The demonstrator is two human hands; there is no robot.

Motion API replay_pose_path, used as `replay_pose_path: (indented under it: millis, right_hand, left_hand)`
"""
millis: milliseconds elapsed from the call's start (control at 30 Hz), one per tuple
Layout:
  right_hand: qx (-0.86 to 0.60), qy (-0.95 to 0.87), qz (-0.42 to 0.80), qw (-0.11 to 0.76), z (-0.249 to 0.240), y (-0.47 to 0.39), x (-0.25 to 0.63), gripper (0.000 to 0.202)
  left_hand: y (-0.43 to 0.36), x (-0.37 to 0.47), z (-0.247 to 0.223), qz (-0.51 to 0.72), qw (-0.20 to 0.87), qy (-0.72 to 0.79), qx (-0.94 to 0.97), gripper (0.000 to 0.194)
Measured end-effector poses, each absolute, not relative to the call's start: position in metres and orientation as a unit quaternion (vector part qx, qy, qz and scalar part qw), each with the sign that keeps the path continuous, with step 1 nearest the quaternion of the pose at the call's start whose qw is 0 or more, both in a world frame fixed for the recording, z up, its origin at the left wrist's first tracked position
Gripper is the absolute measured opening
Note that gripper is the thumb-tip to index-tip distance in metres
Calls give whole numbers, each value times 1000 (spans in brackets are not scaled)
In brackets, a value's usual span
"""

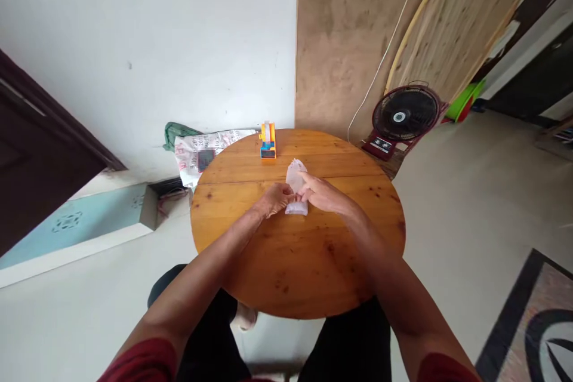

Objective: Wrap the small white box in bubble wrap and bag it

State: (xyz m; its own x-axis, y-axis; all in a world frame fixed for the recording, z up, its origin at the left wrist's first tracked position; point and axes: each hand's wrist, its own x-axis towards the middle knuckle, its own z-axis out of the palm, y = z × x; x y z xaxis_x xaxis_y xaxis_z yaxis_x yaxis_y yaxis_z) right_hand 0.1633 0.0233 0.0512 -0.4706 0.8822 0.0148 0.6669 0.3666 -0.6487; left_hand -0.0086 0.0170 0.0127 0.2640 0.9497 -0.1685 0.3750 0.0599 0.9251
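Observation:
A small whitish, semi-clear wrapped packet (296,174) lies on the round wooden table in front of me; its near end (296,208) shows below my fingers. My left hand (278,197) comes in from the left with its fingers pinched at the packet's middle. My right hand (319,192) grips the packet from the other side, its index finger stretched along the upper part and the other fingers curled in. The fingertips of both hands almost meet. What is inside the packet cannot be made out.
An orange and blue tape dispenser (268,142) stands near the far edge of the round wooden table (286,262). Beyond the table are a dark red fan (398,116) on the right and a printed white sack (192,155) on the left. A white wall rises behind.

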Motion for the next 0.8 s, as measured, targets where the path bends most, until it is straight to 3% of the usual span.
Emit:
replay_pose_path:
  millis: [233,367,433,667,800]
  right_hand:
    - [-453,-740,422,264,48,31,181,51]
    - [-505,-664,380,399,53,42,191,29]
    - [-523,-659,347,415,54,49,194,23]
    - [-461,-781,200,370,47,82,189,27]
    - [-403,-881,86,233,50,97,180,42]
  left_hand:
    - [13,-11,17,261,448,550,655,28]
    - [9,-9,17,250,389,569,680,22]
    - [8,-9,15,271,339,564,703,20]
    - [4,-6,3,348,220,530,741,12]
    - [5,-4,-2,381,217,487,755,14]
